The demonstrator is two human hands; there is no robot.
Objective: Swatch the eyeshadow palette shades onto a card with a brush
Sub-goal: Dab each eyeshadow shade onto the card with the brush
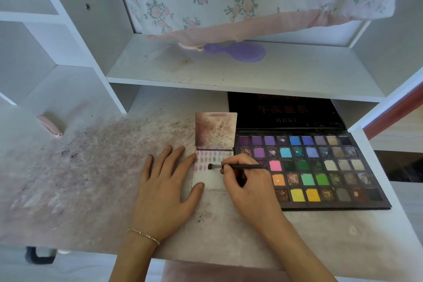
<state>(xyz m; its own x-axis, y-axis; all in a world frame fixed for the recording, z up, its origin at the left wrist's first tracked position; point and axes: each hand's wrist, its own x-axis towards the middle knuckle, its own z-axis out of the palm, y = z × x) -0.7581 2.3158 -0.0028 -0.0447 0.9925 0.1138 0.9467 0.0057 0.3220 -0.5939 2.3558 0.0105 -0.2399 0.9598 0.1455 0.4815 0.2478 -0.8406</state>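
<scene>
your left hand (164,186) lies flat, fingers spread, pinning the card (211,178) to the desk (96,167); your right hand (246,181) pinches the brush (231,166), its tip on the card mid-swatch. next, reload from the eyeshadow palette (320,167) just beside.

Brush (231,166) tip on swatch-marked card (211,178)

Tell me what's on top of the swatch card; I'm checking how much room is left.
The card carries rows of colour swatches across its upper part, with the brush tip on it. The left hand holds its left edge; the right hand hides its right part.
</scene>
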